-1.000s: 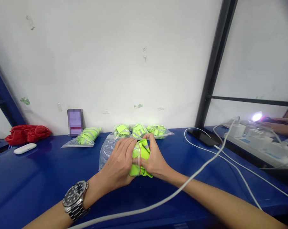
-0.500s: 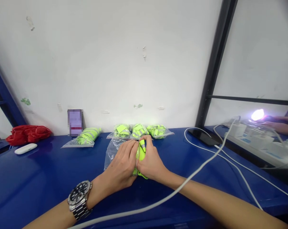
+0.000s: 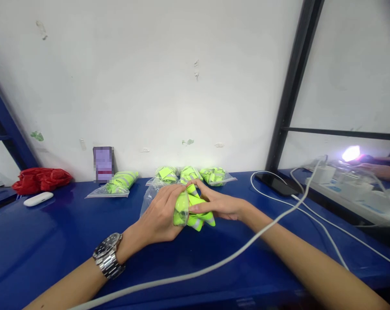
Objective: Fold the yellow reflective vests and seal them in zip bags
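My left hand (image 3: 162, 213), with a metal watch (image 3: 108, 255) on its wrist, is closed round a clear plastic bag (image 3: 181, 211). A folded neon-yellow reflective vest (image 3: 199, 217) with silver stripes sits partly inside the bag's mouth and partly bulges out to the right. My right hand (image 3: 219, 202) grips the vest's outer end, thumb on the near side and fingers on the far side. The bag's loose end (image 3: 147, 200) shows to the left, behind my left hand. Both hands are just above the blue table (image 3: 94, 224).
Bagged yellow vests (image 3: 190, 173) lie along the wall, with another bagged vest (image 3: 121, 183) further left. A red plastic bundle (image 3: 41, 180), a white case (image 3: 38, 199) and a phone-like box (image 3: 103, 164) stand left. A white cable (image 3: 243, 254) crosses before me; a phone (image 3: 275, 184) and power strip (image 3: 363, 198) lie right.
My right hand has shifted right and its grip has loosened, with the thumb now stretched along the vest. More of the vest shows outside the bag. My left hand still holds the bag.
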Demonstrator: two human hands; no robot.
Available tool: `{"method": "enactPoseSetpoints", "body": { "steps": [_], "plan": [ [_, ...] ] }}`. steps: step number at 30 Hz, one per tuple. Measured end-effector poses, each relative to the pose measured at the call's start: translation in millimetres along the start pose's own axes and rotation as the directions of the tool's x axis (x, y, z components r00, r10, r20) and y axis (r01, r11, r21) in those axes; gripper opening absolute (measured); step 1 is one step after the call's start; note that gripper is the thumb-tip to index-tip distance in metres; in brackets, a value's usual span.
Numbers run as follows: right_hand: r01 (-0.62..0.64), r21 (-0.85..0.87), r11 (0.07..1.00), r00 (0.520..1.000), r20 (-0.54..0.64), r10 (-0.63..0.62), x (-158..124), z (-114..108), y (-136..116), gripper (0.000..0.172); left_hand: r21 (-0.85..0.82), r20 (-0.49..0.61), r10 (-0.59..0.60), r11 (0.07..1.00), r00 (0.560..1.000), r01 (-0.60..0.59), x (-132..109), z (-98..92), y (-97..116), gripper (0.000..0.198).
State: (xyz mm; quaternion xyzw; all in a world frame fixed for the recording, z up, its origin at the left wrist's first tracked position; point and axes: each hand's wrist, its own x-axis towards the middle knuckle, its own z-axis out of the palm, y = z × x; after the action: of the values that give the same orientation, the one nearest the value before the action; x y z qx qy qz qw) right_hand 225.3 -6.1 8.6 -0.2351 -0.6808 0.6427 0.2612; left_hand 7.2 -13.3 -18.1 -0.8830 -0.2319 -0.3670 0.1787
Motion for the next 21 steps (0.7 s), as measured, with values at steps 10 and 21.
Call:
{"method": "enactPoseSetpoints", "body": {
  "steps": [10,21],
  "plan": [
    [0.248,-0.382,0.890,0.935,-0.145,-0.323,14.0,2.0,23.6,0.050,0.002,-0.028,-0.082,0.997,0.996,0.082,-5.1,-1.7,-2.7,0.069],
    [0.238,-0.709,0.664,0.857,-0.168,-0.486,16.6,13.6,33.1,0.075,0.116,0.041,0.116,0.986,0.992,-0.120,-4.4,3.3,15.7,0.070]
  ]
}}
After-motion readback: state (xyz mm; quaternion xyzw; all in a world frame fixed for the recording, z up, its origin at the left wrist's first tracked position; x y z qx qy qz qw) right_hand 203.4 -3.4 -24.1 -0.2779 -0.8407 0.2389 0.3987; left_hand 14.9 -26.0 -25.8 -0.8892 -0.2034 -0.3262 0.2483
